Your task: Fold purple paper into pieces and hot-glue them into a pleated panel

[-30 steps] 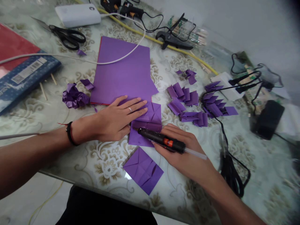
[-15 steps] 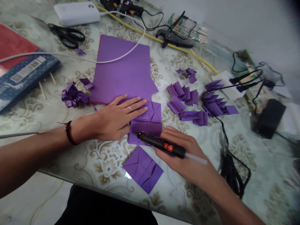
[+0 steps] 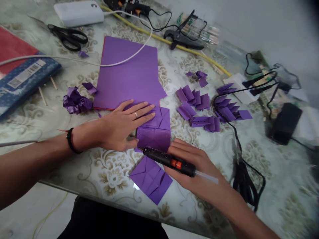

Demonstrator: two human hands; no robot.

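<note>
My left hand (image 3: 122,124) lies flat, fingers spread, across the lower edge of a purple paper sheet (image 3: 129,76) and a folded purple paper piece (image 3: 156,137). Its thumb rests near that piece's left edge. In my right hand (image 3: 193,162) is a black hot glue gun (image 3: 169,161) with a clear glue stick (image 3: 206,176) jutting from the back. The gun's nozzle is at the lower left edge of the folded piece; whether it touches the paper I cannot tell. Just below lies a separate folded purple square (image 3: 151,179).
Several small folded purple pieces (image 3: 204,101) lie to the right, near a white power strip (image 3: 241,89) and black cables. Crumpled purple paper (image 3: 76,101), black scissors (image 3: 68,36) and a blue-red packet (image 3: 30,71) are on the left. A white cable crosses the sheet.
The glue gun's nozzle has moved down and slightly left along the folded piece, with my right hand following. My left hand stays pressed in place.
</note>
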